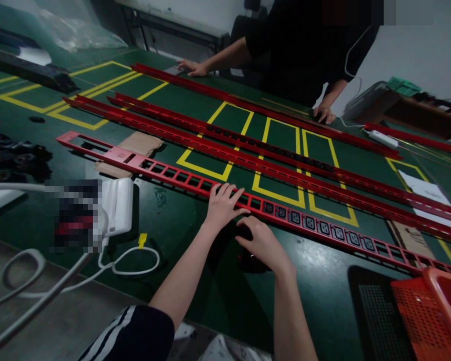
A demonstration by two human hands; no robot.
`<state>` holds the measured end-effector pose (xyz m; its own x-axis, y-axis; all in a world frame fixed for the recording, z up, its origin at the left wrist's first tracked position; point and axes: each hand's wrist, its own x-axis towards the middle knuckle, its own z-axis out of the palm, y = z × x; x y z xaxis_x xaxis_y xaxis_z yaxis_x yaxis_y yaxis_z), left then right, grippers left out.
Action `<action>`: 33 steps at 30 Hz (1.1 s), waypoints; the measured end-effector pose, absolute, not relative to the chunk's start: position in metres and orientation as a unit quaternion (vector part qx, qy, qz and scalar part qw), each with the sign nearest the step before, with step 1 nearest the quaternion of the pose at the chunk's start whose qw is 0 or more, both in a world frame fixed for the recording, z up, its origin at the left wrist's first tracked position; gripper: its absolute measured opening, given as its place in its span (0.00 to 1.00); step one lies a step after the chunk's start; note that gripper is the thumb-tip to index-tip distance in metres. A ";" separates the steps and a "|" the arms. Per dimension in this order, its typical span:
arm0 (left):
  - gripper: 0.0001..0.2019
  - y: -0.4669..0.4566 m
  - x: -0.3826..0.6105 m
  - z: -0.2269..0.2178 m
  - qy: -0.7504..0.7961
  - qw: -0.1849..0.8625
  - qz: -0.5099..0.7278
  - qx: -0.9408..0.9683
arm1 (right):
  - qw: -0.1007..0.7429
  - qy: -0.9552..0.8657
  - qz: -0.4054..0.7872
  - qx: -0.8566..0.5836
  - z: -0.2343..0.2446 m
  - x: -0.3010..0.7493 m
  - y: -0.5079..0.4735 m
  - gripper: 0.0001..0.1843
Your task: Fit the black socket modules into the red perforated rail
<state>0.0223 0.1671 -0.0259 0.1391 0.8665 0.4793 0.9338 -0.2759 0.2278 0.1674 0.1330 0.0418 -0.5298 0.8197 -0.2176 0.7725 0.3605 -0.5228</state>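
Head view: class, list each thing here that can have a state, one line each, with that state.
Red slotted strip, lying flat, most slots empty.
Sockets, seated in slots right of the hands.
Left hand, open, fingers flat on the strip.
Right hand, cupped over a black part, grip hidden.
White cable, loose, looped on the table.

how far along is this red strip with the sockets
Done: a run of black sockets sits in the near red frame. In hand: the left hand rests on the frame; the right hand is at a black part, grip unclear. Left: empty slots on both sides of that run.
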 end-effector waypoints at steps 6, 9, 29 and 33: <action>0.26 0.167 0.022 -0.027 -0.598 0.068 -0.273 -0.750 | 0.270 -0.757 0.369 -0.467 0.035 0.203 0.147 0.17; 0.27 0.167 0.022 -0.028 -0.595 0.070 -0.279 -0.750 | 0.329 -0.725 0.383 -0.470 0.032 0.209 0.151 0.17; 0.25 0.167 0.022 -0.026 -0.593 0.063 -0.285 -0.750 | 0.417 -0.662 0.244 -0.573 0.021 0.186 0.172 0.10; 0.25 0.167 0.022 -0.026 -0.597 0.062 -0.283 -0.749 | 0.358 -0.709 0.158 -0.587 0.026 0.174 0.177 0.14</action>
<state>0.0221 0.1668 -0.0259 0.1286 0.8583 0.4968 0.9281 -0.2807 0.2447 0.1736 0.1774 0.0263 -0.0559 0.9451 0.3220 0.7193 0.2618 -0.6435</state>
